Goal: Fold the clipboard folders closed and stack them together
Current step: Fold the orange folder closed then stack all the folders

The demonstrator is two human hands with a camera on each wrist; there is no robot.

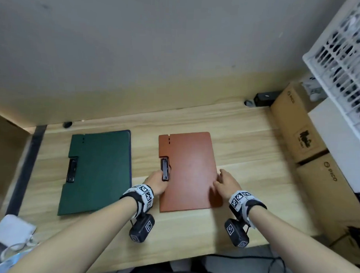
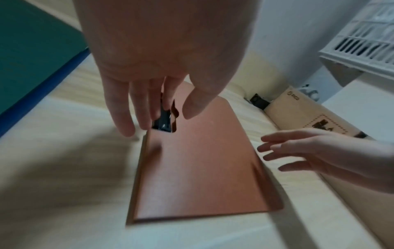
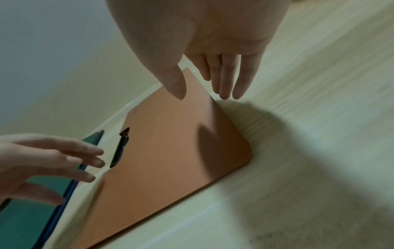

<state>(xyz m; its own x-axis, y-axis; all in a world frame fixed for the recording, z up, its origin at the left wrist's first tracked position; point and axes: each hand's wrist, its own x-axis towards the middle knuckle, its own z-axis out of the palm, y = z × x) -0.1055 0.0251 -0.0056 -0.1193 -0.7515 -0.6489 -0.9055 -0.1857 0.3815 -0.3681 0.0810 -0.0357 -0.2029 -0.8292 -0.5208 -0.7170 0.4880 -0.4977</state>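
Orange folder (image 1: pixel 189 171) lay closed and flat mid-table (image 1: pixel 246 138), green folder (image 1: pixel 98 170) closed just left of it, apart. Left hand (image 1: pixel 156 183) hovered by the black clip (image 1: pixel 165 169), fingers loose, gripping nothing. Right hand (image 1: pixel 226 184) spread open over the orange's right edge.

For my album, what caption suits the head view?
Both open hands flank a closed orange folder beside the green one.

Marker-tagged wristbands (image 1: pixel 141 195), seemingly black cameras (image 1: pixel 141 228)
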